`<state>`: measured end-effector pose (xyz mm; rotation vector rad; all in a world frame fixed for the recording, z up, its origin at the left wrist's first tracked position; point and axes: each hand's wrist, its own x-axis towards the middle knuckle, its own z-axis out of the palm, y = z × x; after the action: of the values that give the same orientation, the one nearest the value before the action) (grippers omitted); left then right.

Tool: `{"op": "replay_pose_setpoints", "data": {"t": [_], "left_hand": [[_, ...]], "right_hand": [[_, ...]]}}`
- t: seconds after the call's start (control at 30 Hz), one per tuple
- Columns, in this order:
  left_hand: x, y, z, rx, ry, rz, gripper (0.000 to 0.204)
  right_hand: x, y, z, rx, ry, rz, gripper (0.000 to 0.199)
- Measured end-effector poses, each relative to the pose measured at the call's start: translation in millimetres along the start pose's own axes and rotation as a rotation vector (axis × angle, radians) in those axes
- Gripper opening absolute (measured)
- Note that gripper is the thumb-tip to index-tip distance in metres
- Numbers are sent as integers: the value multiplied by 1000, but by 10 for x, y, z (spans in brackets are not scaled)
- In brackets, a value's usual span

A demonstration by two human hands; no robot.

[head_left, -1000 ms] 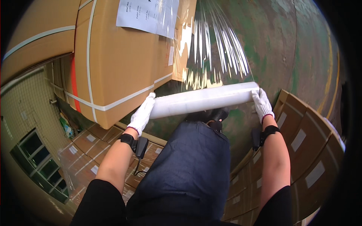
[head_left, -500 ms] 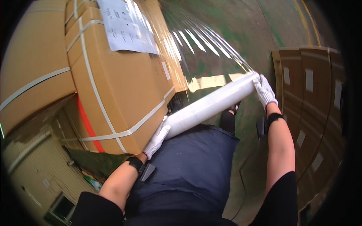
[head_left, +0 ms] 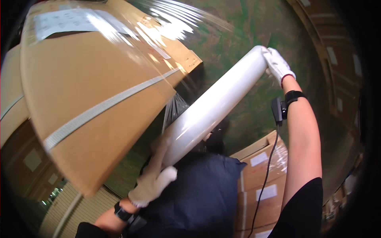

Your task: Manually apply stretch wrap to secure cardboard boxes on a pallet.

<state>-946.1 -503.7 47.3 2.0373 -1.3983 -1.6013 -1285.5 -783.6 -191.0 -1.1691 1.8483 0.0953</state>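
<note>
The left hand (head_left: 150, 185), blurred, cups its fingers around the near end of the film roll (head_left: 216, 104), beside the strapped carton (head_left: 103, 75); the right hand's (head_left: 279, 64) fingers hold the far end; apparently mid-wrapping, the next move calls for even tension

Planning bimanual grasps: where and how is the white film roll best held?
Probably by both ends, each from outside: left hand at the lower-left end, right hand at the upper-right. The white film roll is a long, thick, smooth cylinder held aslant, so end holds should steady it and leave its side free.
</note>
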Motion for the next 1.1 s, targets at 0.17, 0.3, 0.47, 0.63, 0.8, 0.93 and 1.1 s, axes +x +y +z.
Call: {"op": "replay_pose_setpoints", "data": {"t": [0.17,0.3,0.47,0.63,0.8,0.93,1.1], "left_hand": [[-119,-330,-248,367,-291,57,80],[-572,-572,-343,529,-421,77,87],[-1143,-653,-505,620,-416,69,74],[-2073,-1317,-1044,664,-315,-82,96],[-2700,-2158,-1161,507,-125,15,82],[-3018,-2834,-1207,537,-101,31,76],[-3454,-3842,-1199,494,-123,-35,72]], "right_hand": [[-104,742,2060,403,-240,149,62],[-683,1319,3544,495,-284,111,72],[-1830,1828,4173,672,-309,223,83],[-3319,1656,4006,696,-399,581,82],[-4387,1835,4104,690,-134,528,77],[-5042,1939,4282,681,-96,512,76],[-5824,2458,4999,462,0,450,73]]}}
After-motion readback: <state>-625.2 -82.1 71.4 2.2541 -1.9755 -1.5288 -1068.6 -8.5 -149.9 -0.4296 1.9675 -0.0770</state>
